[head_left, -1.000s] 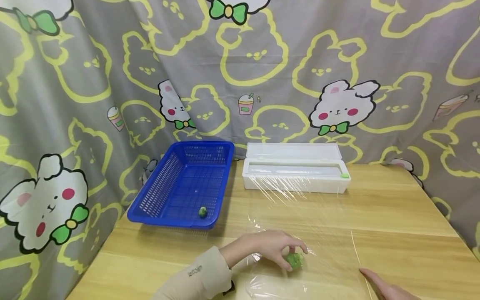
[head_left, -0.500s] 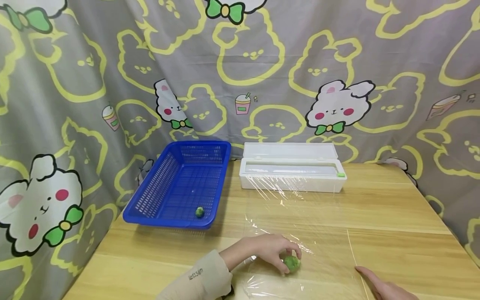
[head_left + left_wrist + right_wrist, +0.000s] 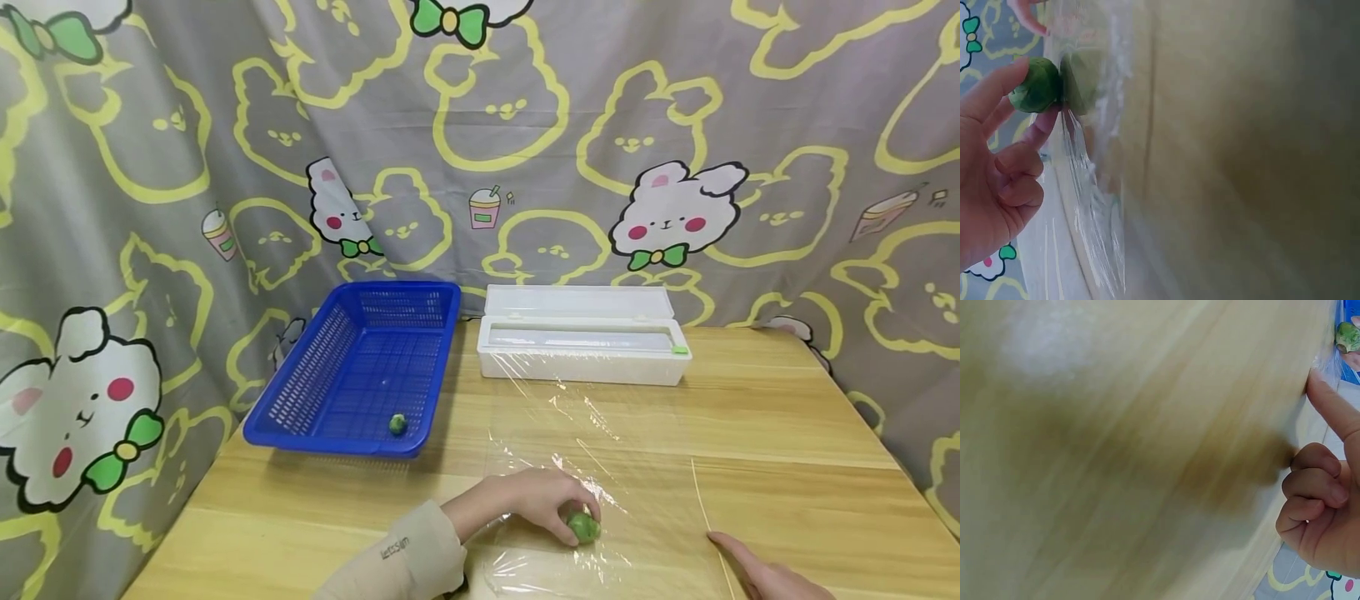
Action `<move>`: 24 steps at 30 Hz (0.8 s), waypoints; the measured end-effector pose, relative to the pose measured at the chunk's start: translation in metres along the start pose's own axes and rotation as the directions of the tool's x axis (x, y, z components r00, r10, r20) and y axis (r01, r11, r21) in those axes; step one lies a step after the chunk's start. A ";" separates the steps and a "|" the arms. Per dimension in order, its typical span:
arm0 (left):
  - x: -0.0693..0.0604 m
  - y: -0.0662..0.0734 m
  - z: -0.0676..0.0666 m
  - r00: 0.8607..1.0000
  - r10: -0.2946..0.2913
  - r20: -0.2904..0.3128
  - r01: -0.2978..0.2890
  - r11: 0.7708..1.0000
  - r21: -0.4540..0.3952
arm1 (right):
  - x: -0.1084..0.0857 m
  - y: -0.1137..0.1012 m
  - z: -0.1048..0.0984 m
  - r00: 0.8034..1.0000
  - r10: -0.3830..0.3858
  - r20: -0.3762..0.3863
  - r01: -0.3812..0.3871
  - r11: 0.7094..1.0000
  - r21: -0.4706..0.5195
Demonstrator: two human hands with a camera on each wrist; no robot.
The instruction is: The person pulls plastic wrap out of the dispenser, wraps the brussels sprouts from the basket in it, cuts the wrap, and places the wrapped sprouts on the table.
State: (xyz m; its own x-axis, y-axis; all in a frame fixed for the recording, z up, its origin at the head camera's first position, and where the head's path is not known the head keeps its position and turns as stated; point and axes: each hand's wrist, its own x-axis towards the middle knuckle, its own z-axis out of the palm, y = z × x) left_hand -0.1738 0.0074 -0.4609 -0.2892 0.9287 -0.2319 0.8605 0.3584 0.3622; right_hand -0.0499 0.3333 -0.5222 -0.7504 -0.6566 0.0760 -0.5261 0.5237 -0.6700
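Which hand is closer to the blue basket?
Left. The left hand, holding a small green vegetable on the clear wrap, is in front of the blue basket and to its right; the right hand is much farther right, at the wrap's edge.

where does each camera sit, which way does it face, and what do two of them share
Head: worn on the head, facing forward and down at the table, clear film, blue basket and white box; shows the left hand, its sleeve, part of the right hand.
Left wrist: faces the left hand holding a green vegetable; a little of the right hand shows.
Right wrist: faces the right hand, index finger extended, and the table.
Shared: both wrist views show the held vegetable.
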 end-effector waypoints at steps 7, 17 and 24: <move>-0.014 -0.005 0.001 0.996 -0.084 -0.014 0.083 0.996 -0.031 | 0.002 0.001 0.000 1.000 -0.018 0.011 0.018 1.000 -0.006; -0.077 0.004 0.010 0.968 -0.244 -0.062 0.245 0.969 0.024 | 0.001 0.000 -0.002 0.999 -0.023 0.028 0.023 1.000 -0.016; -0.107 0.019 0.032 0.971 -0.219 -0.092 0.229 0.966 0.123 | -0.001 -0.005 -0.001 0.999 0.035 0.021 -0.033 0.996 -0.081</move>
State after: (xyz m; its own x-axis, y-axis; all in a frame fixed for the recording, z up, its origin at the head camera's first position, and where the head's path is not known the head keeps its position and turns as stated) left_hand -0.1136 -0.0880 -0.4581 -0.5077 0.8327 -0.2213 0.8164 0.5470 0.1853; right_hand -0.0467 0.3321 -0.5180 -0.7600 -0.6488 0.0371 -0.5315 0.5878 -0.6099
